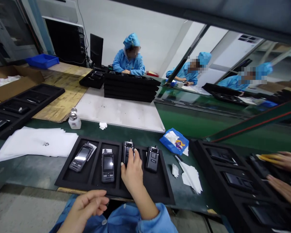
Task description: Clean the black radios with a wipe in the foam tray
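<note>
On green bench (45,173), 4-bay foam tray (161,191), 1 handset per bay. 1st handset (81,157) & 2nd handset (108,166) screen-up; 3rd handset (127,146) & 4th handset (152,159) back-up. R hand (133,171) on 3rd, fingertips touching; can't tell if gripping. L hand (91,204) holds nothing, fingers loosely curled, nr tray front edge. Progress (judged): 3rd in work, 4th prob. remaining; nothing confirms 1st/2nd finished. 3rd's lower pt under fingers; white slips (92,151) unreadable; co-worker's hands (287,161) far R, arms cut off.

The right hand (133,171) touches a handheld radio (125,152) in the black foam tray (160,189), third compartment (123,186) from its left edge; the left hand (91,203) hovers half-curled near its front edge.
</note>
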Demonstrator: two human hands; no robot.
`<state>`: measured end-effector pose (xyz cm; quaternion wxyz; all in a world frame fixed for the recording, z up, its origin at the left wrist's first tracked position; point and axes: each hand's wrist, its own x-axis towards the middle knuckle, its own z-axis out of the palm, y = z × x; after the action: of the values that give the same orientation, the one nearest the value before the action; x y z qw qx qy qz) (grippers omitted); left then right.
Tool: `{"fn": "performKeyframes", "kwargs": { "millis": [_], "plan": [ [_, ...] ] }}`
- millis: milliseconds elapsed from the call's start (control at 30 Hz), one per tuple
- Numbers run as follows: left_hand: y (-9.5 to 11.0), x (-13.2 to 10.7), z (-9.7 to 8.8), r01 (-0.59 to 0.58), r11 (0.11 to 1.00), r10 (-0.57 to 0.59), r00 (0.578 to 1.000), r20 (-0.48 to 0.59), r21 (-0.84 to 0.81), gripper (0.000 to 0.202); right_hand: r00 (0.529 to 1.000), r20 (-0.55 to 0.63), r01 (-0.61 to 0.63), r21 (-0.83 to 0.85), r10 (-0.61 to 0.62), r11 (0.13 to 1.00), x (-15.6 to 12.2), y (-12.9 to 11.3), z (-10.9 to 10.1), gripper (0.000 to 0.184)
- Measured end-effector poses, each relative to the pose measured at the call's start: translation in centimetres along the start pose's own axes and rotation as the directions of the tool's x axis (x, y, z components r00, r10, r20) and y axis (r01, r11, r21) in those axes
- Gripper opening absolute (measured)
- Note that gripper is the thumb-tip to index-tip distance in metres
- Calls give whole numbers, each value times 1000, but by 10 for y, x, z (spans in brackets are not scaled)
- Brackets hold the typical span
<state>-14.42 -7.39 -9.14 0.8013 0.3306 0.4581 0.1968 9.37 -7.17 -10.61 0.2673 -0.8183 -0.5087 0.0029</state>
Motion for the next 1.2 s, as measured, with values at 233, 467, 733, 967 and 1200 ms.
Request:
{"fn": "performKeyframes", "kwargs": {
  "millis": [233, 467, 733, 967, 1200],
  "plan": [
    [26, 28, 17, -214, 916, 187, 976, 109, 339, 63, 971, 168, -174, 23, 168, 984, 24, -20, -5, 86],
    [102, 104, 47, -452, 788, 435, 889, 142, 418, 76, 884, 277, -467, 571, 376, 676, 37, 10, -25, 110],
    [106, 147, 109, -367, 724, 267, 930, 253, 584, 85, 765, 644, -599, 720, 13, -350, -11, 23, -43, 69],
    [111, 159, 153, -321, 311, 322, 921, 219, 894, 83, 819, 393, -430, 903, 418, -4, -46, 58, -57, 68],
    [101, 159, 193, -209, -74, 352, 909, 222, 975, 100, 901, -155, -297, 463, 405, 835, -37, 99, -66, 53]
  ]
}}
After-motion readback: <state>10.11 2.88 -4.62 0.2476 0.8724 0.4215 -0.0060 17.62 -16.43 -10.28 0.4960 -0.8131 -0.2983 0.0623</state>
